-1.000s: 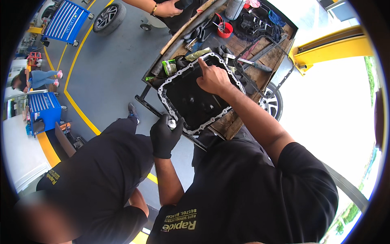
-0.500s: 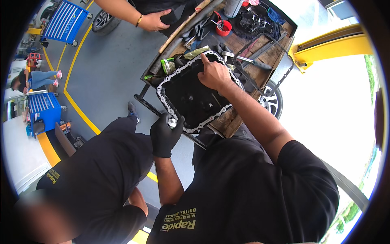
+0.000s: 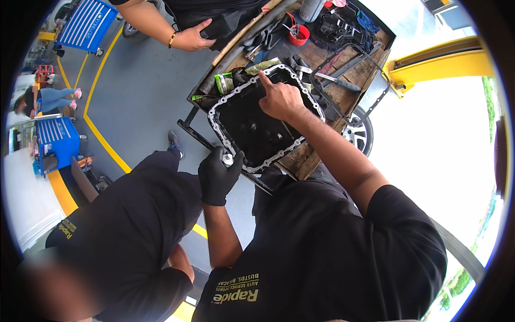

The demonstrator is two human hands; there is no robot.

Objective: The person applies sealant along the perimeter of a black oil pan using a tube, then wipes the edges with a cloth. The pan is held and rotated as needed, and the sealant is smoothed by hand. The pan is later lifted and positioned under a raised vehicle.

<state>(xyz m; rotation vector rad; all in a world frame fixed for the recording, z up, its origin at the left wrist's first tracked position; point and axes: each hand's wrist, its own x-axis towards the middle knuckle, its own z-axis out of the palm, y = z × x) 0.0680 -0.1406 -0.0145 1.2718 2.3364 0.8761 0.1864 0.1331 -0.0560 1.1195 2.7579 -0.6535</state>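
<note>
A black oil pan (image 3: pixel 241 126) lies tilted on the work cart, its bolt-holed rim coated with light grey sealant. My bare right hand (image 3: pixel 282 101) reaches over the pan. Its index finger is stretched out onto the far rim; the other fingers are partly curled, with nothing seen in them. At the near left corner of the rim is my left hand (image 3: pixel 219 176), in a black glove. It is closed around a small tube (image 3: pixel 228 160) with a white end; the glove hides the rest.
The wooden-topped cart (image 3: pixel 303 161) carries a red cup (image 3: pixel 299 35), a ratchet (image 3: pixel 340 82), a thin pan gasket (image 3: pixel 382 96) and a green packet (image 3: pixel 224 83). One co-worker's hand (image 3: pixel 192 38) is beyond the cart; another person (image 3: pixel 134 225) stands close at my left.
My right index finger has slid a little left along the far rim. The co-worker's hand beyond the cart has shifted slightly left. My left hand keeps its hold.
</note>
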